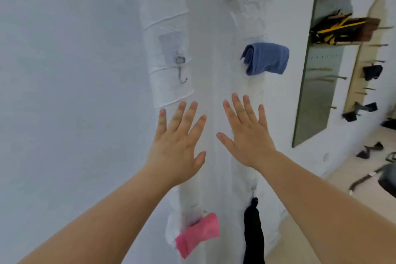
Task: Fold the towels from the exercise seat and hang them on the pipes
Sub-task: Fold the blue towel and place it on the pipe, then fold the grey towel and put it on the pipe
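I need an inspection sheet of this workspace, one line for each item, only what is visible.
Surface: two white wrapped pipes on a white wall.
Job's things: blue towel folded, hung on right pipe; pink towel low on left pipe; black towel low on right pipe.
Clutter: empty metal hook.
Hands: left hand and right hand open, empty.
Cables: nothing seen.
Surroundings: mirror, racks of gear at right.

Looks like a home gym or exercise room. White walls, two white-wrapped pipes (246, 17) carrying folded towels (265, 58) and a metal hook (182, 70), a wall pegboard (319, 66) with straps and black grips (371, 72). More dark equipment scattered over the pale floor (342, 167) at right.
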`<state>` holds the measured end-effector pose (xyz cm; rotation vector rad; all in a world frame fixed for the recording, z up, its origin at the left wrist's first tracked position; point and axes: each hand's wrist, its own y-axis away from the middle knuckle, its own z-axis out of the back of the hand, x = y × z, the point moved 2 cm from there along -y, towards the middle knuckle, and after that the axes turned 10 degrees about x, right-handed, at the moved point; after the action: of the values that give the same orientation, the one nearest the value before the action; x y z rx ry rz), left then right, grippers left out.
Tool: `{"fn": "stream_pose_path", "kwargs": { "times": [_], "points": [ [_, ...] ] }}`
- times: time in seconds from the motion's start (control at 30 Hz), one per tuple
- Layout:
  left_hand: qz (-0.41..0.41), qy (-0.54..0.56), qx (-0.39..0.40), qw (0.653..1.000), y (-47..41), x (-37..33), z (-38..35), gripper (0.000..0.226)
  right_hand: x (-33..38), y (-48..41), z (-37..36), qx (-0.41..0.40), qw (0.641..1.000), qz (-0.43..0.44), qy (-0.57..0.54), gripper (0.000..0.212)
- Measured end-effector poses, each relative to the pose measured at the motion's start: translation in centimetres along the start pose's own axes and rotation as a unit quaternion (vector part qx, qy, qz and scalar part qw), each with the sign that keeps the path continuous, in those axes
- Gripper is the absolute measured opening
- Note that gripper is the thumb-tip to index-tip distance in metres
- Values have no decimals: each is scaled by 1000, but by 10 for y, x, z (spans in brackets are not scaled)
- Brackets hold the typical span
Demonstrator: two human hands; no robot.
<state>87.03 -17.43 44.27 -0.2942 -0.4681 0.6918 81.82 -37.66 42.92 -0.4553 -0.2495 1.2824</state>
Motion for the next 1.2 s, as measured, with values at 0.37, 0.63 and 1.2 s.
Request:
{"fn": "stream_pose_path", "kwargs": {
  "times": [0.37,0.63,1.2],
  "points": [
    [-89,94,129,983,83,39,-15,82,101,143,31,109,983,-148,-12,75],
    [-190,173,156,954,114,-52,-13,78,78,256,48,190,943,-273,-8,74],
    [-353,189,296,867,313,-321,3,76,33,636,52,305,839,-441,-96,73]
  ]
}}
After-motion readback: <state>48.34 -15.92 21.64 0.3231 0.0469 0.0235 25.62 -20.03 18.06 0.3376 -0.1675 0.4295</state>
